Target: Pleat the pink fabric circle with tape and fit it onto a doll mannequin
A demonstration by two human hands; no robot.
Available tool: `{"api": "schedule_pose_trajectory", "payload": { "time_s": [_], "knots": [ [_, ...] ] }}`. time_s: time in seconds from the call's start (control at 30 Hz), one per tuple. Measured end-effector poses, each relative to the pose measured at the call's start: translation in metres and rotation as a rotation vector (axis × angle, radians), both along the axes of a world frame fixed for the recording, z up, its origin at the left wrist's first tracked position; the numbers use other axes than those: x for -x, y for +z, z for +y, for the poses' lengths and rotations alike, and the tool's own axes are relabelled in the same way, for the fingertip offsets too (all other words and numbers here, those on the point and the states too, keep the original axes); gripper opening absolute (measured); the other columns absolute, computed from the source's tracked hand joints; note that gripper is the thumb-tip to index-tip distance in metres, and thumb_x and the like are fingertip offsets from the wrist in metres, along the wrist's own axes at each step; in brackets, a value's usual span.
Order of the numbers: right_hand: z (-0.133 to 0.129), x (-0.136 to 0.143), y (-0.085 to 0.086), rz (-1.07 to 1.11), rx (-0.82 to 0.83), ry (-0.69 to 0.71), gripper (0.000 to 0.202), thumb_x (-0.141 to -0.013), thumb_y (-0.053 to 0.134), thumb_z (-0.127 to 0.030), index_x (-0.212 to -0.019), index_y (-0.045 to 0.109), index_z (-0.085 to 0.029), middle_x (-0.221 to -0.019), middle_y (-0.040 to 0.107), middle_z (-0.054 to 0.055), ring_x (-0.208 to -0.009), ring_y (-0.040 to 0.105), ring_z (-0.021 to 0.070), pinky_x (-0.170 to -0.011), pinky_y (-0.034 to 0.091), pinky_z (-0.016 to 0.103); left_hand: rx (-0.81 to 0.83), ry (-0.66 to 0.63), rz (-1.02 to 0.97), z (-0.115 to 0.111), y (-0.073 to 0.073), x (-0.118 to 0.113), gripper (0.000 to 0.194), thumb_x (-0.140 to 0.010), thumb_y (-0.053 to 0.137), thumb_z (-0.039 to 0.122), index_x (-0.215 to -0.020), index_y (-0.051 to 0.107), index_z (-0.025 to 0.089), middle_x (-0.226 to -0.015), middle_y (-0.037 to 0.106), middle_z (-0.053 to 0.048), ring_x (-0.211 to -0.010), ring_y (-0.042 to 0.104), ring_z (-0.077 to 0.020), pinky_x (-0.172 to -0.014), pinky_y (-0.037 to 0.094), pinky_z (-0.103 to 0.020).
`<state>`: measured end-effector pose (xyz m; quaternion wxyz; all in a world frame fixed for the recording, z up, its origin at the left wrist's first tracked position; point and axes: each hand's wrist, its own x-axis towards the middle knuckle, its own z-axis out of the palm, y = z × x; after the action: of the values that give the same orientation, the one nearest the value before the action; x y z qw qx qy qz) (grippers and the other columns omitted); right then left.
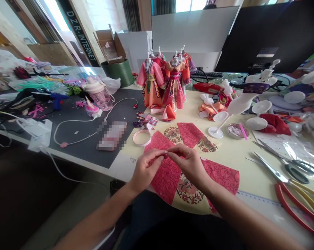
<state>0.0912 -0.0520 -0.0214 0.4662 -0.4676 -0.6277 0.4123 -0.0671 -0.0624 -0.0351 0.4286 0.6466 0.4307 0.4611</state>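
Observation:
A round skirt-like fabric piece with red and floral cream panels lies spread over the table's front edge. Above its middle, my left hand and my right hand meet at the fingertips. Both hands are pinched around something tiny and whitish, too small to name. Just behind my left hand is a roll of tape. Patterned fabric scraps lie behind the roll.
Dressed doll forms stand at the back centre. To the left are a phone, a cable and a bottle. Scissors, a pin dish and a white stand are on the right.

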Motion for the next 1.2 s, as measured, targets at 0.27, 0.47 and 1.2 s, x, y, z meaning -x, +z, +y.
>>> {"api": "schedule_pose_trajectory", "payload": {
  "time_s": [0.27, 0.47, 1.2],
  "knots": [
    [-0.003, -0.004, -0.014, -0.249, -0.243, -0.122, 0.011, -0.083, 0.056, -0.018, -0.08, 0.067, -0.018, -0.077, 0.063, 0.004, -0.071, 0.059, 0.015, -0.065, 0.048, 0.029, -0.102, 0.062, 0.158, -0.01, -0.004, -0.01, 0.028, -0.088, 0.054, 0.021, -0.114, 0.063, 0.016, -0.104, 0.068, -0.008, -0.096, 0.063, -0.0194, -0.087, 0.051, -0.031],
    [-0.006, -0.007, -0.021, -0.428, -0.37, -0.146, 0.014, -0.085, 0.052, -0.019, -0.082, 0.065, -0.018, -0.078, 0.062, 0.005, -0.069, 0.058, 0.0152, -0.061, 0.046, 0.028, -0.133, 0.053, 0.218, -0.011, -0.01, -0.011, 0.028, -0.088, 0.052, 0.022, -0.114, 0.062, 0.017, -0.104, 0.067, -0.008, -0.095, 0.062, -0.0188, -0.088, 0.049, -0.031],
    [-0.005, -0.009, -0.018, -0.288, -0.188, -0.084, 0.011, -0.082, 0.052, -0.018, -0.073, 0.058, -0.02, -0.074, 0.058, 0.003, -0.069, 0.055, 0.015, -0.064, 0.044, 0.029, -0.462, 0.241, 0.941, 0.081, -0.026, 0.053, 0.02, -0.08, 0.053, 0.021, -0.065, 0.065, 0.019, -0.077, 0.068, -0.005, -0.079, 0.062, -0.0207, -0.079, 0.046, -0.034]
  ]
}}
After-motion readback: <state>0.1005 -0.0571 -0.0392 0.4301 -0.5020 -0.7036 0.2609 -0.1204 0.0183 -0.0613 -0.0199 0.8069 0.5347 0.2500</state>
